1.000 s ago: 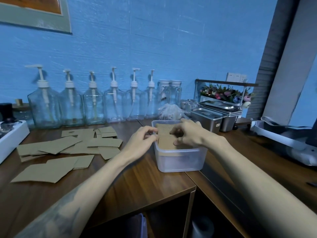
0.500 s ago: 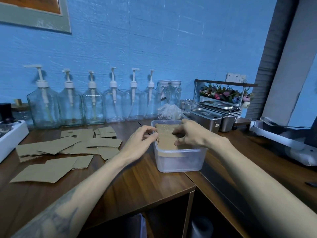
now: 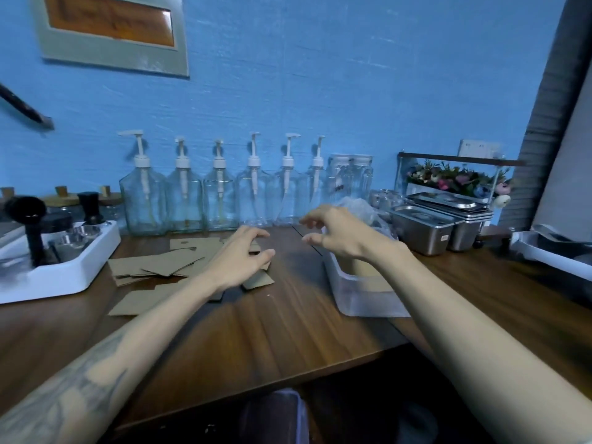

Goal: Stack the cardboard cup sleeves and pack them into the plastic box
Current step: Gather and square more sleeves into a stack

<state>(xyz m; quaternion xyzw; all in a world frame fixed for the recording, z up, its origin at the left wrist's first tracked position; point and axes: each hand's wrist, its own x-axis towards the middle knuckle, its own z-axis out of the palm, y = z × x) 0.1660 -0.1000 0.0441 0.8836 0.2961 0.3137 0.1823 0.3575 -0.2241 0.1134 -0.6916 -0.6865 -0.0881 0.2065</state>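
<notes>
some flat brown cardboard cup sleeves [image 3: 373,272] already lie inside the clear plastic box [image 3: 362,299], which stands on the dark wooden surface [image 3: 272,331] and serves here as the landmark. how many are in it cannot be counted, since the right forearm crosses over the box and the picture is blurred.

left of the box, well apart from it, a loose scatter of flat brown cardboard sleeves [image 3: 160,267] lies on the surface in overlapping pieces, not squared into a stack. that pile looks like the greater share of the work left.

the left hand [image 3: 238,261] hangs over the near edge of the scatter, between it and the box, its fingers spread and lightly bent, holding nothing. the right hand [image 3: 342,233] hovers above the far left corner of the box, fingers apart and loosely curled, also holding nothing.

beyond the box, along the blue wall, stands a row of clear glass pump bottles [image 3: 221,190]; to its far right sit steel lidded containers [image 3: 429,229]; far to its left sits a white tray [image 3: 64,270] with dark tools.

judged from this, the task is partly done: one batch is packed, and the loose sleeves must yet be gathered, squared and set in.
</notes>
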